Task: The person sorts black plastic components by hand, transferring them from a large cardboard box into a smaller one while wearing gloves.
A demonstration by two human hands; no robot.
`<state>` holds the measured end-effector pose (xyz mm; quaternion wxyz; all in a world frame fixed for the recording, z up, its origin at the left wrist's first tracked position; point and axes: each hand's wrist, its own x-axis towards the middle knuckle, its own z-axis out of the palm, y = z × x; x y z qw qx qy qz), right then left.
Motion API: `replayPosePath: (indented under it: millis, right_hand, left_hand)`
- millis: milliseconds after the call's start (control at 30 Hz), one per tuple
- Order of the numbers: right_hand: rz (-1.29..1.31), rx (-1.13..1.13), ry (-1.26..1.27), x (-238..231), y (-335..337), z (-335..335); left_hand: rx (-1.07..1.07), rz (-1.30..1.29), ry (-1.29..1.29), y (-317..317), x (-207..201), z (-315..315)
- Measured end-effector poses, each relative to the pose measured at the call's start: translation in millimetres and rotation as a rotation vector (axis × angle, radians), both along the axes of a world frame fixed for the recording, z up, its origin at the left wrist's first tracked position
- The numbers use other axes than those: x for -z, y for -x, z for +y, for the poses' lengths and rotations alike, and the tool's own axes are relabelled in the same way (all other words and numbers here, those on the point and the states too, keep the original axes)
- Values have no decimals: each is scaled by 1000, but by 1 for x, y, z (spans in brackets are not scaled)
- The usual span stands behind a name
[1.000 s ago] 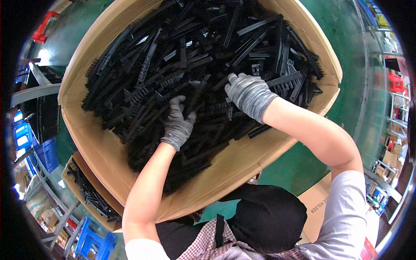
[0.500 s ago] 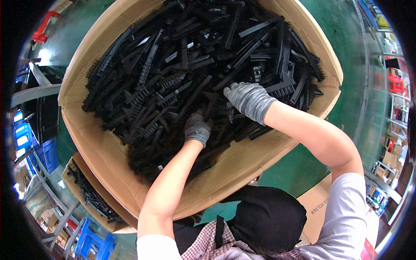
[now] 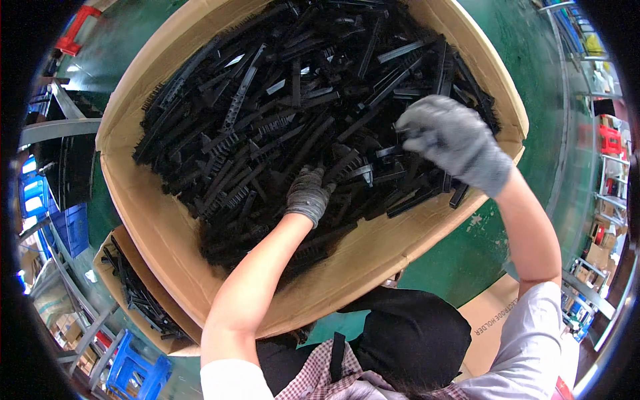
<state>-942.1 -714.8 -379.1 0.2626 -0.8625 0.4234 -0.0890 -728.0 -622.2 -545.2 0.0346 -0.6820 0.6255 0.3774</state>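
A heap of black toothed and channelled plastic strips (image 3: pixel 267 133) fills a large cardboard box (image 3: pixel 150 200) in front of me. My left hand (image 3: pixel 309 195), in a grey knitted glove, is down in the near middle of the heap. Its fingers are bent among the strips, and the dark parts hide their tips and whatever they grip. Above the right side of the pile is my right hand (image 3: pixel 453 140), gloved alike and blurred. Its fingers curl inward toward the thumb; anything between them is too dark to make out. Several short strips (image 3: pixel 390 153) lie just beneath it.
A smaller cardboard box (image 3: pixel 120 233) with more black strips stands at the lower left. Beyond it are a blue plastic stool (image 3: pixel 137 370) and metal frames. A flat cardboard piece (image 3: pixel 493 313) lies at the lower right. Shelving (image 3: pixel 610 200) lines the far right; the floor is green.
My right hand has lifted off the heap and swung right, toward the box's right wall. My left hand stays nearly in place. The view has shifted slightly.
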Motion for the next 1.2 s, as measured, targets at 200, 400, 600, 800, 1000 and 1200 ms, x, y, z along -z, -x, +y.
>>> replayPosePath:
  millis: [200,400,600,800,1000,1200]
  right_hand:
    - [-812,391,-237,-51,24,10]
    - [-1216,586,-460,-47,-3,10]
    - [-740,282,-34,-55,-53,14]
    - [-1162,484,-588,-45,-108,19]
    - [-1236,606,-1125,-30,-177,41]
    - [-1207,527,-1463,-34,-324,94]
  left_hand:
    - [-111,390,6,-38,-73,1]
    - [-538,781,-264,-122,-157,20]
    - [-803,902,-276,-180,-179,77]
    - [-1045,1002,-274,-221,-194,129]
    - [-1247,1135,-139,-259,-210,193]
    - [-1600,845,134,-325,-232,307]
